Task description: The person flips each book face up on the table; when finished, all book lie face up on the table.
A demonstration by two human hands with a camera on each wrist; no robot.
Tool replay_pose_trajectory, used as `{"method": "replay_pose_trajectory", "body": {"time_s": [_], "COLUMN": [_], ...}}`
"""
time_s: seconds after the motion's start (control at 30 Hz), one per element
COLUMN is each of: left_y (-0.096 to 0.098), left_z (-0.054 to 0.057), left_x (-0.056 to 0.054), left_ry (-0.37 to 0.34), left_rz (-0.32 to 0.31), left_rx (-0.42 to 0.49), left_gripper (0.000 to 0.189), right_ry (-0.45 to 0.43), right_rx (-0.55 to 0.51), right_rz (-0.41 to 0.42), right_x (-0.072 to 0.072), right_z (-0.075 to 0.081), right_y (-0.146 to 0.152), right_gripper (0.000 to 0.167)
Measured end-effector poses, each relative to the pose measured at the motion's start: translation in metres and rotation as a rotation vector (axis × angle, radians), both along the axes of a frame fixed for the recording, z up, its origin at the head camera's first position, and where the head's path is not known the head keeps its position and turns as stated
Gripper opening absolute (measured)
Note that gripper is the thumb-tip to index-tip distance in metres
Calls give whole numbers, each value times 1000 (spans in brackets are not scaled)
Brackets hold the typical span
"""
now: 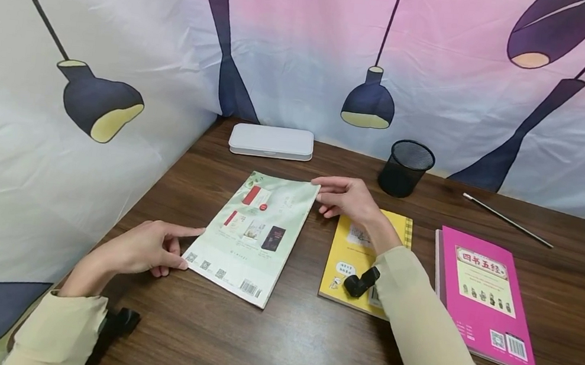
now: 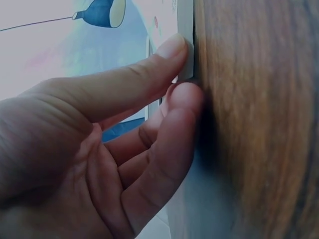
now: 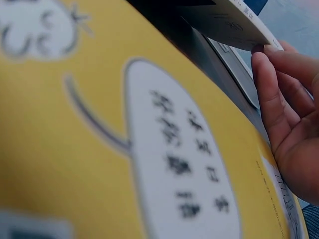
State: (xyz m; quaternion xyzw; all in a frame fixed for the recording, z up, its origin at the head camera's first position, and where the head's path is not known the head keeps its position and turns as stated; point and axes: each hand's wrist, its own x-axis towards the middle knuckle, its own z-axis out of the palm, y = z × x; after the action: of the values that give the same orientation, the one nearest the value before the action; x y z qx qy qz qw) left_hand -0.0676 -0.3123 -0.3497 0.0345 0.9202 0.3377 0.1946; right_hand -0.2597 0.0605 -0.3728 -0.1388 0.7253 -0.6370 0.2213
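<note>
The desk (image 1: 274,353) is grained dark brown; the booklet (image 1: 251,238) is tinted pale green, the book (image 1: 483,306) nearest the right edge pink.

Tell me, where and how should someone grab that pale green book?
Probably pinch the pale green book by its far right corner, coming from the right, where the right hand holds it: that thin corner is raised off the table, leaving room underneath.

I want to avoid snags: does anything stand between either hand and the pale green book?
Nothing visible does: the left hand touches the pale green book at its near left corner, and the right hand pinches its far right corner.
</note>
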Motion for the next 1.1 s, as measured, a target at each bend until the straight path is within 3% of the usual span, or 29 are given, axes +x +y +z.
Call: {"method": "replay_pose_trajectory", "body": {"time_s": [0.23,0.53,0.87,1.1], "left_y": [-1,-1,7,12], "left_z": [0,3,0,-1], "left_x": [-1,0,5,7], "left_ry": [-18,14,174,212], "left_rz": [-14,-57,-84,-96], "left_rx": [25,-27,-156,-199], "left_gripper": [78,83,87,91], "right_ry": [4,26,26,33], "right_rx": [-22,-41,-47,-52], "right_rz": [30,29,2,-5], "right_x": [0,1,2,1], "right_z": [1,-1,-2,-3], "right_y": [2,2,1,1], "right_gripper": [38,38,40,40]}}
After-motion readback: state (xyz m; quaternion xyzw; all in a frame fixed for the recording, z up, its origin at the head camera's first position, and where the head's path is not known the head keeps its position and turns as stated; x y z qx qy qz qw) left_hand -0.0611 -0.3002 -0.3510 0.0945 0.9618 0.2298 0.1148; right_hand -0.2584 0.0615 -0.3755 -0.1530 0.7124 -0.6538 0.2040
